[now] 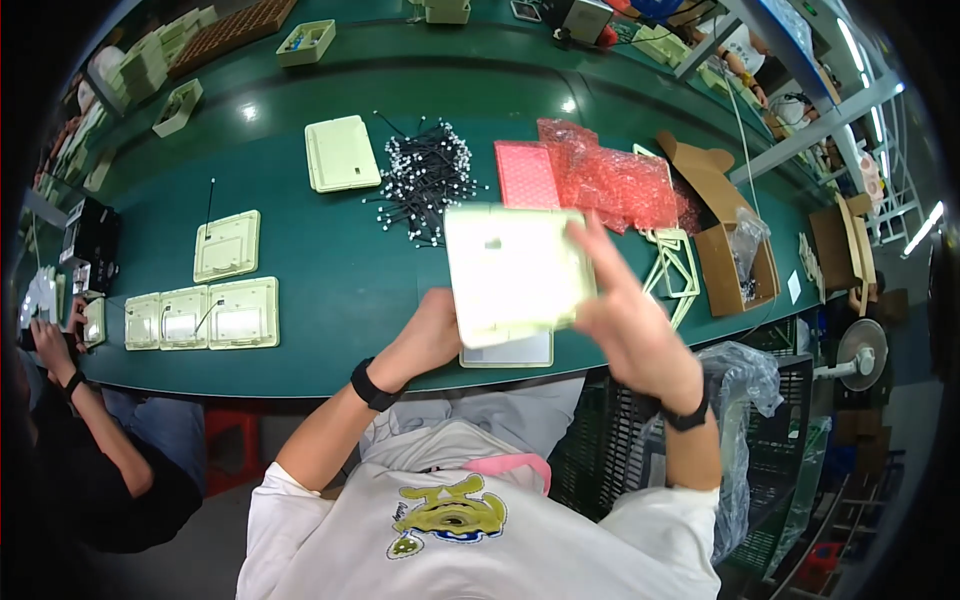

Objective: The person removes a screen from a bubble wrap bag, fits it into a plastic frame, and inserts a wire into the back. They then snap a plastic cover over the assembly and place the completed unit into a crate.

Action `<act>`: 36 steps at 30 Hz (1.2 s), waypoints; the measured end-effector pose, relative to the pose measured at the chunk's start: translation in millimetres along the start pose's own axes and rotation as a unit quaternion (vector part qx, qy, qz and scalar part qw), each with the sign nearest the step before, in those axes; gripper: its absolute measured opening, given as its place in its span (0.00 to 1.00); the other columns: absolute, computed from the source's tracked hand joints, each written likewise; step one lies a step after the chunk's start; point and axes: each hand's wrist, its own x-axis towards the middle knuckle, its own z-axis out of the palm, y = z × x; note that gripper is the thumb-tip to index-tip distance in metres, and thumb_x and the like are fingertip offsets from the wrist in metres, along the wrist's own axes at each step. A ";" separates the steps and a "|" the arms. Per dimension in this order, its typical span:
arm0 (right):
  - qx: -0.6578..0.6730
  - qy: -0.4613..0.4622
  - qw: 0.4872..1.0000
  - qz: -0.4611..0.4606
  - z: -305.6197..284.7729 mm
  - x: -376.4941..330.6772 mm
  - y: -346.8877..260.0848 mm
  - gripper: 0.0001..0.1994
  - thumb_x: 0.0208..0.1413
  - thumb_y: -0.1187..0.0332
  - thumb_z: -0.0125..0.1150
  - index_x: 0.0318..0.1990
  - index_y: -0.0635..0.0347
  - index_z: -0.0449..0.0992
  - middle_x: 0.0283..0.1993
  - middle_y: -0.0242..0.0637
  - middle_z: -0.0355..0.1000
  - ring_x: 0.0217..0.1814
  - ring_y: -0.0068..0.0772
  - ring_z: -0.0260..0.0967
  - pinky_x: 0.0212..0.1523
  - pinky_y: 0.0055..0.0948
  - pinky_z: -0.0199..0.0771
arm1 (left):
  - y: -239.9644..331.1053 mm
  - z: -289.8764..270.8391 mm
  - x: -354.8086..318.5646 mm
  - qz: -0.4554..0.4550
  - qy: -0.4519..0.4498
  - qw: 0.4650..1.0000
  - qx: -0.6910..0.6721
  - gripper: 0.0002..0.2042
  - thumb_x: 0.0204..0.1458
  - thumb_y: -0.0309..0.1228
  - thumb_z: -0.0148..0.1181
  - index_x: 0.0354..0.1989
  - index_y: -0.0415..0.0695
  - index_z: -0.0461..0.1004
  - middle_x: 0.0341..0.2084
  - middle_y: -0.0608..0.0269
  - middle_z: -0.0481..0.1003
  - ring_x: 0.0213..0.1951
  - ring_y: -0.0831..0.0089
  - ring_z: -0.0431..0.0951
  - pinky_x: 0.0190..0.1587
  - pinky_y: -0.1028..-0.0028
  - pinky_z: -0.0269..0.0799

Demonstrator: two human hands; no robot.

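A pale cream square plastic cover (520,272) is tilted above the near edge of the table, slightly smeared by motion. At its right edge my right hand (640,325) is closed on it, one finger along the upper corner. My left hand (432,328) is at the cover's lower left edge. Its fingers are hidden behind the cover, so I cannot tell whether they grip. Partly under the cover lies a flat panel with a light grey face and cream rim (508,352). Beyond my left hand is a heap of short black cables with white ends (425,175).
Another cream cover (342,154) lies beside the cables. Several cream housings (243,313) sit to the left. Red bubble-wrap (625,185), cream frames (672,270) and an open cardboard box (735,262) are at right. A co-worker's hand (52,345) works at far left.
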 end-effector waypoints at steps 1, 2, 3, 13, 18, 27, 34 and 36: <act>-0.043 -0.042 0.998 0.015 6.7 -16.7 -1.9 0.09 0.58 0.83 0.64 0.39 0.65 0.68 0.81 0.67 0.50 0.85 0.72 0.42 0.79 0.55 0.54 | -3.4 -1.4 -0.6 0.026 0.018 0.999 -0.006 0.11 0.63 0.23 0.60 0.50 0.35 0.82 0.42 0.49 0.86 0.42 0.67 0.87 0.45 0.67 0.80; -0.085 -0.081 0.993 0.032 13.8 -29.7 0.0 0.11 0.56 0.84 0.65 0.37 0.66 0.67 0.80 0.67 0.50 0.84 0.76 0.41 0.79 0.55 0.54 | -5.7 -3.4 -1.6 0.021 0.013 1.000 -0.002 0.11 0.63 0.23 0.60 0.50 0.35 0.82 0.42 0.49 0.86 0.42 0.67 0.87 0.45 0.67 0.80; -0.083 -0.076 0.993 0.036 20.8 -35.9 5.1 0.11 0.56 0.84 0.65 0.37 0.66 0.67 0.80 0.67 0.50 0.84 0.76 0.41 0.79 0.55 0.54 | -6.8 -7.3 0.3 -0.006 -0.002 1.000 0.000 0.11 0.63 0.23 0.59 0.51 0.35 0.82 0.42 0.49 0.86 0.44 0.68 0.87 0.47 0.68 0.80; -0.063 -0.028 0.993 0.091 47.5 -57.7 22.3 0.11 0.57 0.82 0.66 0.36 0.67 0.66 0.81 0.65 0.49 0.84 0.73 0.43 0.76 0.53 0.59 | -2.4 -14.4 5.8 -0.114 -0.037 0.993 -0.011 0.12 0.65 0.23 0.56 0.54 0.37 0.82 0.44 0.50 0.87 0.47 0.73 0.85 0.50 0.70 0.80; -0.065 -0.039 0.991 0.108 50.9 -59.6 24.8 0.10 0.58 0.82 0.65 0.36 0.67 0.66 0.82 0.64 0.48 0.84 0.72 0.42 0.76 0.52 0.60 | 0.3 -14.6 5.3 -0.098 -0.050 0.994 -0.008 0.13 0.64 0.22 0.57 0.54 0.36 0.81 0.44 0.51 0.86 0.49 0.74 0.84 0.51 0.70 0.79; -0.052 -0.097 0.980 0.164 74.7 -83.2 42.6 0.11 0.60 0.82 0.64 0.37 0.68 0.65 0.82 0.64 0.46 0.84 0.73 0.42 0.75 0.53 0.61 | 4.9 -42.6 -15.7 -0.121 -0.078 0.980 0.136 0.32 0.53 0.23 0.71 0.68 0.39 0.68 0.67 0.51 0.70 0.56 0.61 0.78 0.60 0.65 0.75; -0.150 -0.130 0.967 0.160 87.4 -85.6 33.0 0.14 0.56 0.77 0.70 0.39 0.64 0.66 0.82 0.64 0.45 0.85 0.71 0.41 0.76 0.54 0.59 | 17.7 -13.3 -26.4 -0.009 -0.148 0.934 0.326 0.42 0.41 0.28 0.80 0.66 0.37 0.64 0.71 0.48 0.62 0.66 0.48 0.65 0.69 0.56 0.67; -0.144 -0.140 0.966 0.162 83.7 -83.3 35.9 0.15 0.55 0.75 0.71 0.41 0.63 0.67 0.82 0.62 0.46 0.85 0.69 0.41 0.77 0.54 0.59 | 16.6 -12.0 -24.9 -0.006 -0.142 0.931 0.336 0.41 0.41 0.29 0.81 0.64 0.36 0.65 0.71 0.47 0.63 0.65 0.46 0.67 0.68 0.56 0.68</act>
